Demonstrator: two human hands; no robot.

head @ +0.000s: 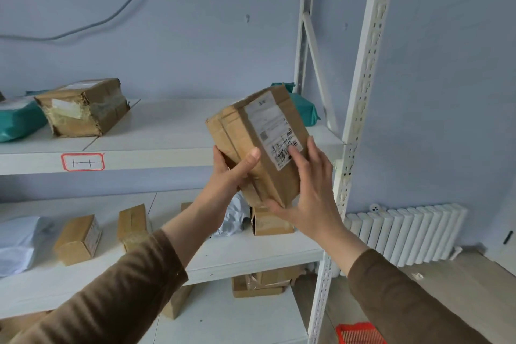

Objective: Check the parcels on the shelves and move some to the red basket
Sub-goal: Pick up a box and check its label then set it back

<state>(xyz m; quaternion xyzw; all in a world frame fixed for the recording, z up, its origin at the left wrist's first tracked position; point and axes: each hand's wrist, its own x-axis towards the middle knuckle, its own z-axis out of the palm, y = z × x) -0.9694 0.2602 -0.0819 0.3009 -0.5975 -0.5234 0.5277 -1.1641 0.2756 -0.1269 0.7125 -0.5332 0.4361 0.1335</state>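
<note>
Between both hands, the cardboard parcel (257,142) stands tilted, long axis upward. Left hand (231,173) grips its lower left edge; right hand (304,190) supports it with spread fingers. Red basket (360,334) lies far below the right hand.

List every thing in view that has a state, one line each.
Brown parcel: lifted, tilted, label facing the camera.
Left hand: grips the parcel's left side.
Right hand: supports the parcel's lower end, fingers on its label.
Torn box: resting on the upper shelf.
Red basket: on the floor, contents unseen.
</note>
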